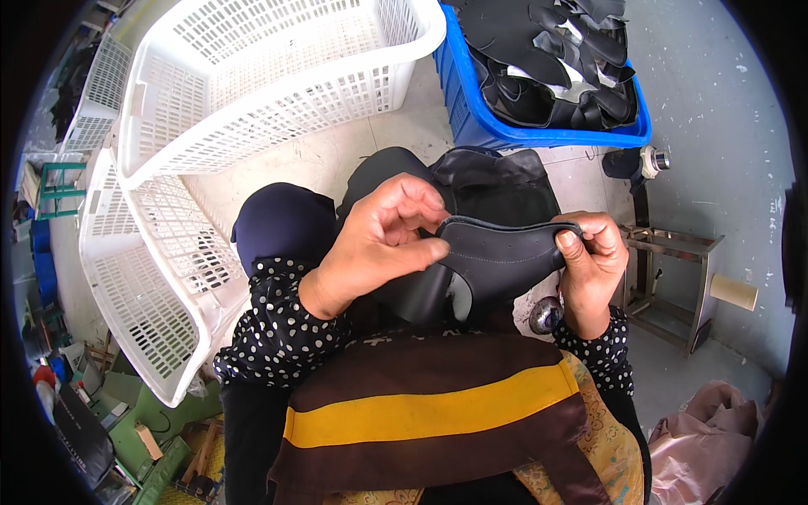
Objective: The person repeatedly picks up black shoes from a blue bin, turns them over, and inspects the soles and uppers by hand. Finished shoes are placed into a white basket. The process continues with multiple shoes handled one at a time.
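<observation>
A black leather shoe-upper piece (505,252) with a stitched line and small holes along its edge is stretched between my two hands. My left hand (379,240) has its thumb and curled fingers at the piece's left edge. At the opposite corner, my right hand (587,265) pinches the edge between thumb and fingers. A pale lining (460,298) shows through a gap below the held edge. More black leather (502,189) lies just beyond, over my lap, partly hidden by the held piece.
A blue crate (536,136) piled with black leather pieces (524,44) stands ahead at right. White perforated plastic baskets (284,113) stand ahead and at left. A metal-framed stand (672,252) sits by the grey wall at right. Pink cloth (704,435) lies at lower right.
</observation>
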`<act>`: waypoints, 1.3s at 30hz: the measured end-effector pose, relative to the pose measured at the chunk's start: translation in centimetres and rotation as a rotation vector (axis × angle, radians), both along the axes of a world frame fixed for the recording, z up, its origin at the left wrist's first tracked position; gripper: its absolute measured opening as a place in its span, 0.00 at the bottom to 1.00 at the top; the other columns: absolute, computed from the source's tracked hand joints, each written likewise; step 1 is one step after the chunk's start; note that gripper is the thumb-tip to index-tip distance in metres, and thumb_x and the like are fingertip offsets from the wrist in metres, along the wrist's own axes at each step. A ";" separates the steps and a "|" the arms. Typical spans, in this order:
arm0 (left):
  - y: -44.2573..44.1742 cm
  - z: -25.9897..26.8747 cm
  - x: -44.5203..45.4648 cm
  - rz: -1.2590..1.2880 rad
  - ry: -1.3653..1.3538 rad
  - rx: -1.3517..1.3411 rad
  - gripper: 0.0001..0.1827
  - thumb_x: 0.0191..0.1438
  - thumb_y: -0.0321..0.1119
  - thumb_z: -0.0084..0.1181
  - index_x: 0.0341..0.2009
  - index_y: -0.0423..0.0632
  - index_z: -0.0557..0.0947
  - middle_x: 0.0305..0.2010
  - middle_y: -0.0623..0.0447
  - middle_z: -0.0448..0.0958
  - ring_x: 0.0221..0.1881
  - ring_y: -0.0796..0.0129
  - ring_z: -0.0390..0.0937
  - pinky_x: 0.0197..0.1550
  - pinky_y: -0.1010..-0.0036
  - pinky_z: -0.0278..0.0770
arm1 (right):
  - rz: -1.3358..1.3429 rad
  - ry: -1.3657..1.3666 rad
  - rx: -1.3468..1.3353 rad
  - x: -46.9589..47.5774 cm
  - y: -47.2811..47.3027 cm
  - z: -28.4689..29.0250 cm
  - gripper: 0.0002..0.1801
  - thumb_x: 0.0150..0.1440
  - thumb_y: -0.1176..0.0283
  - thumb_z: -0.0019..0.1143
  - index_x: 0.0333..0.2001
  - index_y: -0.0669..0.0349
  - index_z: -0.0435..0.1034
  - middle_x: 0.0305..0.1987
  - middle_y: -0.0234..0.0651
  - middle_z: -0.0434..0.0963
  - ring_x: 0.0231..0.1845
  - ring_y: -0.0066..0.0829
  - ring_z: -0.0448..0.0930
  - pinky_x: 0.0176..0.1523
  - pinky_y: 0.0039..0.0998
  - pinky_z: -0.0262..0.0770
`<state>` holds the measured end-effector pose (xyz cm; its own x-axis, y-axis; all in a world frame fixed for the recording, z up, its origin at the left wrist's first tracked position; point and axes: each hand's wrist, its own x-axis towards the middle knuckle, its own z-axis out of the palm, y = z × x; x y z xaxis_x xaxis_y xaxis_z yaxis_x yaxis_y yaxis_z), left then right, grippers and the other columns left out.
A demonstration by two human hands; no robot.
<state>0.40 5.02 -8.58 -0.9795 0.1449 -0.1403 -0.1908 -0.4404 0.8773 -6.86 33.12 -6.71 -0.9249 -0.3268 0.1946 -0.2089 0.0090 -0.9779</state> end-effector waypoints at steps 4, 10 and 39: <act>1.7 0.6 0.5 0.101 0.054 -0.192 0.22 0.54 0.15 0.69 0.48 0.48 0.75 0.41 0.58 0.80 0.41 0.80 0.78 0.42 0.82 0.76 | -0.041 -0.005 0.005 0.3 0.0 -0.2 0.07 0.63 0.78 0.67 0.42 0.66 0.75 0.40 0.33 0.83 0.37 0.15 0.77 0.45 0.20 0.75; 3.0 0.3 1.2 0.227 0.053 -0.215 0.21 0.53 0.14 0.70 0.47 0.47 0.77 0.38 0.62 0.78 0.38 0.84 0.76 0.39 0.84 0.73 | -0.107 0.011 0.007 1.2 -0.4 -0.3 0.07 0.63 0.80 0.67 0.42 0.66 0.75 0.40 0.31 0.83 0.36 0.14 0.75 0.43 0.18 0.73; -1.4 2.0 -0.6 -0.186 0.204 -1.029 0.12 0.58 0.33 0.71 0.30 0.38 0.83 0.28 0.54 0.79 0.31 0.74 0.76 0.34 0.75 0.73 | -0.096 -0.002 0.196 1.7 -1.4 0.7 0.06 0.63 0.76 0.68 0.40 0.67 0.78 0.33 0.26 0.82 0.33 0.12 0.75 0.38 0.17 0.73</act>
<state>-0.16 3.60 -6.54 -0.9729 0.2001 -0.1159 0.0142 0.5519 0.8338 -5.12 31.69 -5.98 -0.9538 -0.2688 0.1343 -0.1963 0.2187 -0.9558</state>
